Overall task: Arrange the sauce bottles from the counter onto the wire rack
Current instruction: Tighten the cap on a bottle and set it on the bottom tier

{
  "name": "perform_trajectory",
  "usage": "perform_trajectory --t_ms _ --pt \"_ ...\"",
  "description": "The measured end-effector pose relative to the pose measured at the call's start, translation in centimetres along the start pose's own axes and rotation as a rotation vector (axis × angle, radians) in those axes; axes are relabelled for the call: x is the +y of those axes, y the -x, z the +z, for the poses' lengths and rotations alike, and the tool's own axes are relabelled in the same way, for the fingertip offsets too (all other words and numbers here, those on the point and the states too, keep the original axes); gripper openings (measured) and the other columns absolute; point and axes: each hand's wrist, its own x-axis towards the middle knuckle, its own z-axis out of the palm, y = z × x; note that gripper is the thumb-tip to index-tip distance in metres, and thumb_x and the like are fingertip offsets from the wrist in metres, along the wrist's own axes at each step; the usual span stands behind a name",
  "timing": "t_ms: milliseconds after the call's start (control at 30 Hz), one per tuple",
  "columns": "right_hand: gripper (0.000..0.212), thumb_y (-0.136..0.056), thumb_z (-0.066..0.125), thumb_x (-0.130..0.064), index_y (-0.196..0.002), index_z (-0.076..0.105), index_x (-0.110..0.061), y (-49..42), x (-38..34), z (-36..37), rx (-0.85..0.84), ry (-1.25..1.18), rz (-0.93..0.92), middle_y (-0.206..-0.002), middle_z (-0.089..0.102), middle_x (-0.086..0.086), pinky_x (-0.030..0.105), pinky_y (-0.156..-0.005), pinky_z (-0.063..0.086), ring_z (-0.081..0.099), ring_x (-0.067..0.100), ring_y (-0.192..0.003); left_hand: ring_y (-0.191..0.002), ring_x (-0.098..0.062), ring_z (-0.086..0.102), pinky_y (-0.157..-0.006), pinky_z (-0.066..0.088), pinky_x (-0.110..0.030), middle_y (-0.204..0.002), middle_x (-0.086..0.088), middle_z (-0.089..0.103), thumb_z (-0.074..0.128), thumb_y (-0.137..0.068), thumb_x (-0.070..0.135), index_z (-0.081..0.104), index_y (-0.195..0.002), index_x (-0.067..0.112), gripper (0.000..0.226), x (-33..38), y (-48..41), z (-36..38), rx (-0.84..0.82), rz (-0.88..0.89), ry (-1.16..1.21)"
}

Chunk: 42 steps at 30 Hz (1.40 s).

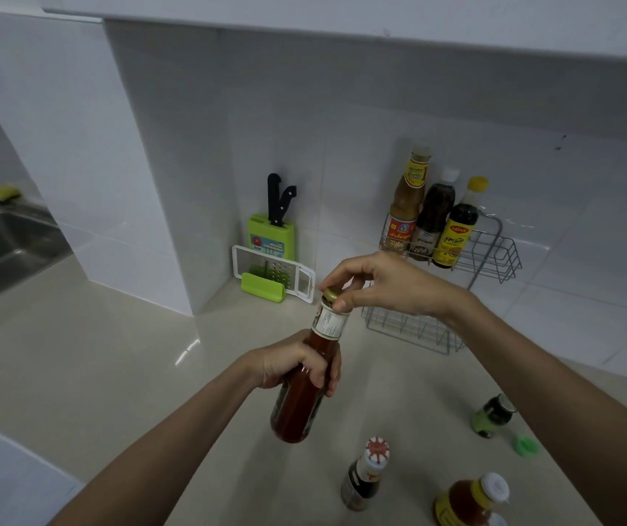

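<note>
Two hands hold one red sauce bottle [302,377] above the counter [114,354]. The left hand [296,364] is wrapped closed around the bottle's body; the right hand [384,284] pinches the gold cap [330,294] with thumb and fingertips. The bottle tilts, neck toward the wire rack [494,252] – its main label is mostly hidden by the left hand.

Three bottles stand in the rack's upper tier (left end): a tan sauce bottle [407,206], a dark bottle with white cap [435,212] and a yellow-capped bottle [460,225]. The lower tier [410,328] is partly covered by the right wrist.

On the counter near the lower right – a red-and-white-capped bottle [365,476], an orange bottle [471,501] cut off by the frame edge, and a small green jar [492,415], blurred.
</note>
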Motion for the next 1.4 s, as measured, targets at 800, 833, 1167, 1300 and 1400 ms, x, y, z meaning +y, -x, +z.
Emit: perform_trajectory --t_ms 800,833,1167,1300,1400 --pt "0.036 -0.093 0.022 -0.059 -0.089 0.033 -0.025 2.2 1.4 4.1 0.194 0.713 -0.242 -0.056 0.041 -0.008 0.029 -0.048 0.030 0.038 0.017 -0.046 -0.063 -0.023 0.058 -0.065 0.049 -0.033 -0.066 -0.011 0.064 0.067 -0.052 0.002 0.064 -0.063 0.006 0.011 -0.1 0.0 0.6 0.197 -0.009 -0.303" --pt "0.036 -0.093 0.022 -0.058 -0.091 0.034 -0.024 2.2 1.2 3.8 0.180 0.761 -0.300 -0.057 0.044 -0.007 0.029 -0.046 0.032 0.038 0.019 -0.045 -0.064 -0.023 0.057 -0.065 0.048 -0.030 -0.068 -0.014 0.063 0.065 -0.054 -0.002 0.064 -0.066 0.002 0.013 0.2 0.2 0.6 0.134 0.004 -0.287" --pt "0.024 -0.096 0.032 -0.038 -0.095 0.046 -0.018 0.7 0.7 6.6 0.464 0.561 0.326 -0.073 0.055 0.005 0.035 -0.058 0.035 0.057 0.032 -0.072 -0.066 -0.023 0.063 -0.056 0.044 -0.028 -0.062 0.003 0.065 0.069 -0.057 0.031 0.058 -0.065 0.023 0.017 -0.3 -1.7 4.2 0.915 -0.116 -0.531" --pt "0.040 -0.082 0.056 -0.053 -0.071 0.059 -0.015 0.5 1.3 5.8 0.456 -0.031 0.452 -0.072 0.061 0.000 0.031 -0.059 0.042 0.059 0.021 -0.071 -0.069 -0.022 0.057 -0.061 0.041 -0.027 -0.070 0.005 0.062 0.066 -0.068 0.033 0.058 -0.079 0.026 0.015 0.0 -2.2 5.0 1.003 -0.102 -0.642" --pt "0.027 -0.078 0.065 -0.039 -0.070 0.065 -0.014 0.6 1.0 4.0 0.515 -0.128 0.387 -0.070 0.064 -0.002 0.028 -0.058 0.045 0.059 0.016 -0.067 -0.078 -0.017 0.064 -0.068 0.051 -0.028 -0.081 0.006 0.068 0.075 -0.069 0.033 0.059 -0.092 0.025 0.029 0.6 -2.1 3.8 0.805 0.033 -0.487"
